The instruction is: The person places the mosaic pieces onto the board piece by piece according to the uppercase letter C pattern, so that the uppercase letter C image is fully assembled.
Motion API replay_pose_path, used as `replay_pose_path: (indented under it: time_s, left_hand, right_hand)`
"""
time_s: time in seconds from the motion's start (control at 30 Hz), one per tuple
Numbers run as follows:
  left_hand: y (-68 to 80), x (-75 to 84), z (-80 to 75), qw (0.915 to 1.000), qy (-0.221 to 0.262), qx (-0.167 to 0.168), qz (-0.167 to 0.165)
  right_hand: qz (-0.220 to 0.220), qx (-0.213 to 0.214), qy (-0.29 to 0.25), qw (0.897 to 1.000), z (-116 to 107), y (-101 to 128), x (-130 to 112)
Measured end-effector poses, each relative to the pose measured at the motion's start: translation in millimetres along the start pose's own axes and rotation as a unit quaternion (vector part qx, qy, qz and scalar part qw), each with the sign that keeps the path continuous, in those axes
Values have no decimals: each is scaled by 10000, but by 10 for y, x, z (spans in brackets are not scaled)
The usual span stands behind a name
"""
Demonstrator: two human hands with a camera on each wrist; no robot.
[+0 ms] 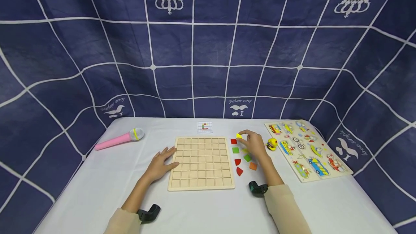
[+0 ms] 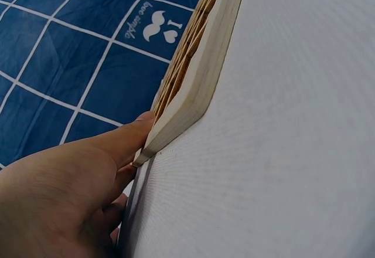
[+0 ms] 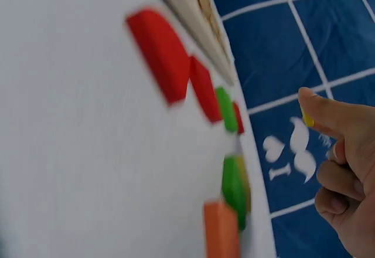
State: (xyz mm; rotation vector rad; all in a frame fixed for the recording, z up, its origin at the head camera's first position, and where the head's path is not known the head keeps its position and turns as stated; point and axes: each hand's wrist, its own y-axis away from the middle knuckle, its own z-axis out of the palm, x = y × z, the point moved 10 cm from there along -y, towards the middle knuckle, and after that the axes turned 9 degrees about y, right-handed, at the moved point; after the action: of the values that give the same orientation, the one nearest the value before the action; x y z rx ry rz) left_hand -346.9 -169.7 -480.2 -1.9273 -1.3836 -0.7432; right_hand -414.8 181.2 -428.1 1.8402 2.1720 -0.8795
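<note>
A wooden grid board lies flat on the white table. My left hand rests flat beside the board's left edge, fingers straight and touching its side. My right hand hovers over a cluster of small coloured tiles right of the board and pinches a yellow tile at its fingertips. Below it lie a red square, a green square, two red curved pieces, a green piece and an orange piece.
A pink toy microphone lies at the far left. A small pattern card sits behind the board. A yellow duck toy and a vehicle peg puzzle lie on the right. A blue checked cloth hangs behind.
</note>
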Motion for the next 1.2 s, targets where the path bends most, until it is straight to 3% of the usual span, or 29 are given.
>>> replay_pose_path:
  time_s: [0.23, 0.47, 0.8, 1.2]
  left_hand:
    - [8, -3, -4, 10000, 0, -9, -35]
    - [-1, -2, 5, 10000, -1, 19, 45]
    - [3, 3, 11, 10000, -31, 10, 64]
    - [16, 6, -9, 9999, -58, 30, 117]
  right_hand:
    - [-414, 121, -219, 9988, 36, -26, -525]
    - [-660, -111, -390, 9970, 341, -26, -843]
    - [-542, -311, -330, 9975, 750, 25, -896]
    - [-530, -446, 116, 9975, 926, 33, -909]
